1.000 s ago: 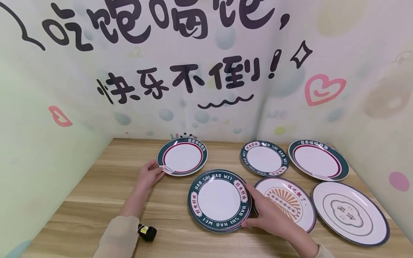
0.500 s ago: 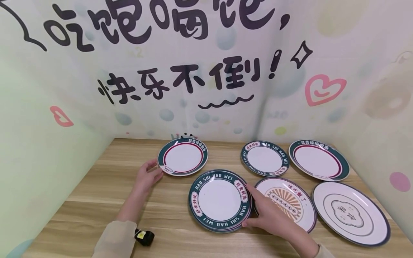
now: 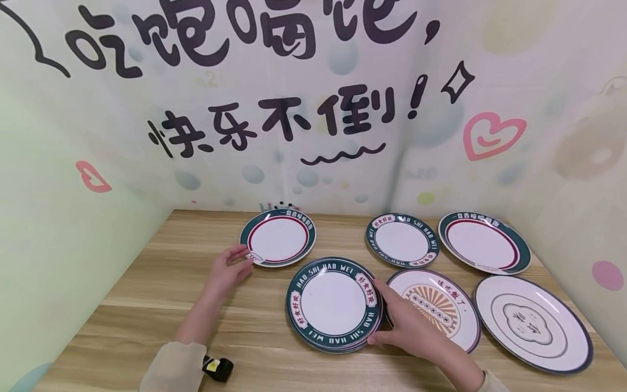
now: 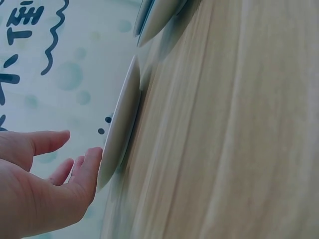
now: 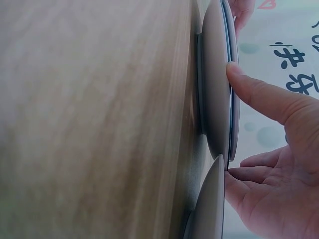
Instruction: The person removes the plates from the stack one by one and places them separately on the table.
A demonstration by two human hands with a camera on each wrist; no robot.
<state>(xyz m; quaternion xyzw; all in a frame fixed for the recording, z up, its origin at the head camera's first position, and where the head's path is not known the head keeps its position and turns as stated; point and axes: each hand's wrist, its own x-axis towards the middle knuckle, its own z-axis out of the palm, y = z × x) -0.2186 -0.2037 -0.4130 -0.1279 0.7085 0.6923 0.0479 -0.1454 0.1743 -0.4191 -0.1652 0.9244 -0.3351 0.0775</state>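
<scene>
In the head view, my left hand (image 3: 229,272) is at the left rim of a green-edged plate (image 3: 278,239) with a red ring. Its fingertips meet or nearly meet the rim; the left wrist view shows loosely bent fingers beside the plate (image 4: 122,124), thumb apart. My right hand (image 3: 411,329) lies against the right edge of a green-rimmed lettered plate (image 3: 333,302). In the right wrist view, spread thumb and fingers touch that edge (image 5: 217,89), where at least two rims lie stacked. This hand hides part of a plate with an orange ray print (image 3: 433,305).
On the wooden table (image 3: 147,305), a smaller green lettered plate (image 3: 401,242) and a large green-rimmed plate (image 3: 482,245) stand at the back right. A large white plate (image 3: 534,324) lies in front of them. A small black object (image 3: 219,368) sits by the left sleeve.
My left hand has shifted slightly right, its fingertips now overlapping the plate's left rim. My right hand and the plates look unmoved.
</scene>
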